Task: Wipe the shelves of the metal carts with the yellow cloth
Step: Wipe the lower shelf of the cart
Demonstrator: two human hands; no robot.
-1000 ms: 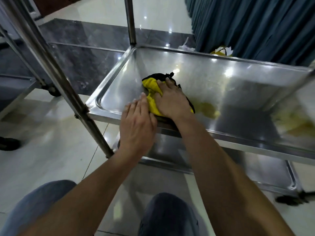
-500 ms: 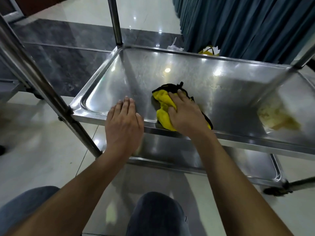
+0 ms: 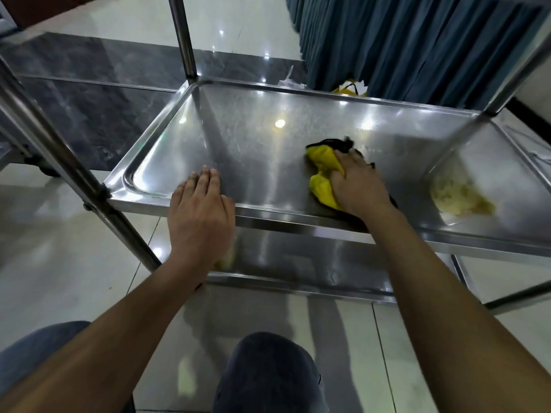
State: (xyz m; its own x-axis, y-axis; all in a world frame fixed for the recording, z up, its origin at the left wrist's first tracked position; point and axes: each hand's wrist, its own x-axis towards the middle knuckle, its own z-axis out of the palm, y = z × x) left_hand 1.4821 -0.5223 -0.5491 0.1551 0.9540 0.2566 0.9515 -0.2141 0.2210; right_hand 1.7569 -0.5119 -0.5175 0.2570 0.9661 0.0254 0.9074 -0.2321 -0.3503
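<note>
Head view: right hand [image 3: 359, 186] presses flat on the cloth [image 3: 323, 174] mid-shelf [image 3: 238, 138]; left hand [image 3: 199, 216], fingers straight, rests on the near rim.

Cloth [image 3: 323, 171] on shelf [image 3: 238, 138] under right hand [image 3: 356, 186]; left hand [image 3: 199, 216] on front rim, left of cloth

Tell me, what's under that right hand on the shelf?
Under the right hand lies a bunched yellow cloth with a black edge, pressed flat onto the metal shelf. The part of the cloth and shelf beneath the palm is covered, so unseen.
</note>
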